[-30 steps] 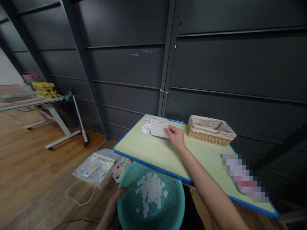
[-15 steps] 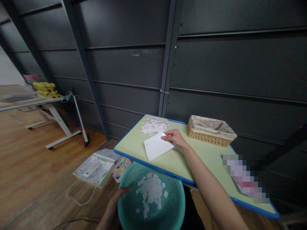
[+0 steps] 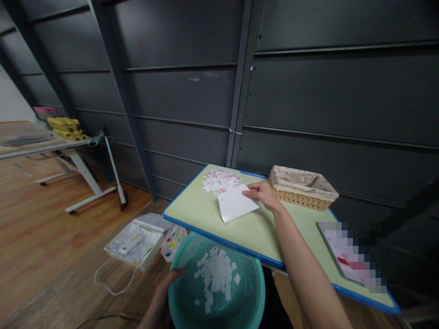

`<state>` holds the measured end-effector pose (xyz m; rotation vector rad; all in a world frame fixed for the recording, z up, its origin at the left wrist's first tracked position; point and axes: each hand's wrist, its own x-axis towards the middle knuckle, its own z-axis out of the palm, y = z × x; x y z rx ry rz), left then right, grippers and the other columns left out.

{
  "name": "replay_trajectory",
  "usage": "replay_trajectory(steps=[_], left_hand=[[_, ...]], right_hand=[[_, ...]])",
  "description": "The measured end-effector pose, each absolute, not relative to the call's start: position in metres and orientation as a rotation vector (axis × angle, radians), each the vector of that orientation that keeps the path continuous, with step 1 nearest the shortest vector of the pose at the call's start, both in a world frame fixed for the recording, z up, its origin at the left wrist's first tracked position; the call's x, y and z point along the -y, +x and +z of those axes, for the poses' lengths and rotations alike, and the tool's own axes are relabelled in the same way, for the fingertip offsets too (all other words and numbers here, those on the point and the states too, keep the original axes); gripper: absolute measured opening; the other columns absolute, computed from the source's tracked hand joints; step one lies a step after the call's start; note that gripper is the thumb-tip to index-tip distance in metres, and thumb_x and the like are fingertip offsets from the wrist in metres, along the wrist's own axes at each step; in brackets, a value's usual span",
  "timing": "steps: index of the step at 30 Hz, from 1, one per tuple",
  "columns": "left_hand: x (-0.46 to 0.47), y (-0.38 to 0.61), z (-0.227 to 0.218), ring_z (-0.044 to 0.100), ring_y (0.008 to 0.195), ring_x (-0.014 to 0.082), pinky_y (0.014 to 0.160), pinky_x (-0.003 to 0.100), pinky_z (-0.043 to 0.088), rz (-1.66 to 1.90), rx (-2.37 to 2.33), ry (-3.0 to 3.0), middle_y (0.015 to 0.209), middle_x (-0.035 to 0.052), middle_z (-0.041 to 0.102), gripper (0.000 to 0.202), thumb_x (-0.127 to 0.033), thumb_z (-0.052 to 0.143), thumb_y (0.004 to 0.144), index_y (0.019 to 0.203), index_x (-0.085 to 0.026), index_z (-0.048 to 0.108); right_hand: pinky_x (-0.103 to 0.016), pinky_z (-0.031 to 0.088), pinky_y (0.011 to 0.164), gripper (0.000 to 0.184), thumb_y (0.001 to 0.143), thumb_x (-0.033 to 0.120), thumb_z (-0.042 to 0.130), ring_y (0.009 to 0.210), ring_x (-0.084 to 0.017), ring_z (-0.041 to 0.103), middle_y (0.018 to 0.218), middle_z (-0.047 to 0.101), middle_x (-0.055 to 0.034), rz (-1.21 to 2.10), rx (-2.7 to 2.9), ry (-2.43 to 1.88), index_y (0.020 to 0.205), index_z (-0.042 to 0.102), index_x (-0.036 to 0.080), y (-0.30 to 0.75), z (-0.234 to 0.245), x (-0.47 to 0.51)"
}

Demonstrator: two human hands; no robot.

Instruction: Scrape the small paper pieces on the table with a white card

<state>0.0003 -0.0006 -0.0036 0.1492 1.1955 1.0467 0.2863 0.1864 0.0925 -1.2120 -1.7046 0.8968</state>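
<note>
– White card and right hand have both shifted a little to the right since half a second ago. What's the grip there?
– Narrow: thumb and fingers pinch the card's right side. It's tilted over the counter, overlapping the near edge of a pile of paper scraps in the view.
– Any writing on it?
– Just a small dark dot near its left corner. On the scraps I see reddish marks, too small to read.
– And the left hand?
– Its grip is closed on the rim of a teal basket, below the counter's near edge. White paper pieces lie inside.
– Farther out?
– Beyond the right hand stands a wicker basket, cloth-lined. At the counter's right end, a flat item is mostly masked by blocks, its print unreadable.
</note>
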Motion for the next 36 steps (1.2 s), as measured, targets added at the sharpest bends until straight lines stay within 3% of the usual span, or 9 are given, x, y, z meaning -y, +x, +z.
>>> replay_trajectory(steps=[5,7,10,14,18,26,34,36], left_hand=[[0.000,0.002,-0.005,0.073,0.063,0.0290,0.067,0.039,0.058,1.062,-1.188,0.181,0.064,0.0101,0.077,0.075,-0.019,0.066,0.075,0.139,0.004,0.035],[0.000,0.001,-0.009,0.074,0.071,0.0298,0.071,0.040,0.058,1.082,-1.182,0.201,0.070,0.0089,0.079,0.074,-0.018,0.067,0.074,0.140,-0.002,0.037],[0.002,-0.002,-0.017,0.074,0.080,0.0285,0.078,0.040,0.057,1.110,-1.147,0.208,0.079,0.0057,0.080,0.071,-0.019,0.071,0.071,0.137,-0.013,0.043],[0.002,-0.003,-0.021,0.072,0.062,0.0259,0.065,0.036,0.058,1.038,-1.164,0.196,0.067,0.0081,0.078,0.060,-0.022,0.069,0.073,0.127,-0.001,0.050],[-0.001,0.000,-0.019,0.067,0.048,0.0233,0.052,0.033,0.055,1.023,-1.166,0.230,0.054,0.0057,0.074,0.055,-0.020,0.066,0.075,0.122,0.003,0.052],[-0.001,0.004,-0.018,0.072,0.060,0.0276,0.056,0.035,0.056,0.998,-1.137,0.205,0.058,0.0045,0.075,0.058,-0.024,0.068,0.075,0.126,-0.003,0.050],[0.004,0.006,-0.006,0.069,0.050,0.0279,0.055,0.039,0.055,0.976,-1.178,0.191,0.053,0.0068,0.073,0.060,-0.027,0.065,0.076,0.126,0.003,0.049],[0.004,0.005,-0.007,0.069,0.051,0.0282,0.053,0.038,0.054,0.992,-1.208,0.215,0.054,0.0064,0.074,0.061,-0.025,0.068,0.073,0.125,0.002,0.050]], right_hand=[[-0.023,0.035,0.045,0.035,0.070,0.047,0.069,0.053,-0.015,0.055,0.064,0.065,-0.0049,0.683,1.549,-1.231,0.078,0.064,0.014,0.266,0.084,-0.140],[-0.022,0.039,0.048,0.028,0.081,0.045,0.060,0.057,-0.015,0.059,0.069,0.067,-0.0055,0.556,1.568,-1.207,0.078,0.060,0.017,0.254,0.068,-0.110],[-0.021,0.040,0.051,0.023,0.088,0.038,0.052,0.052,-0.013,0.058,0.062,0.064,-0.0020,0.293,1.707,-1.228,0.077,0.058,0.019,0.237,0.037,-0.071],[-0.021,0.041,0.057,0.020,0.094,0.029,0.042,0.059,-0.014,0.064,0.076,0.070,-0.0043,0.130,1.942,-1.153,0.092,0.060,0.020,0.233,0.014,-0.058],[-0.023,0.037,0.053,0.023,0.094,0.033,0.040,0.054,-0.016,0.061,0.065,0.065,-0.0030,0.063,1.921,-1.298,0.082,0.057,0.021,0.251,0.018,-0.077],[-0.025,0.031,0.052,0.022,0.089,0.038,0.042,0.053,-0.018,0.054,0.060,0.059,-0.0021,-0.003,1.708,-1.546,0.075,0.049,0.022,0.294,0.042,-0.105],[-0.026,0.031,0.055,0.019,0.079,0.036,0.051,0.056,-0.017,0.050,0.062,0.059,-0.0040,0.014,1.646,-1.438,0.073,0.057,0.019,0.319,0.076,-0.174],[-0.027,0.027,0.053,0.021,0.076,0.035,0.052,0.051,-0.015,0.043,0.054,0.053,-0.0019,0.009,1.656,-1.488,0.061,0.053,0.020,0.331,0.077,-0.190]])
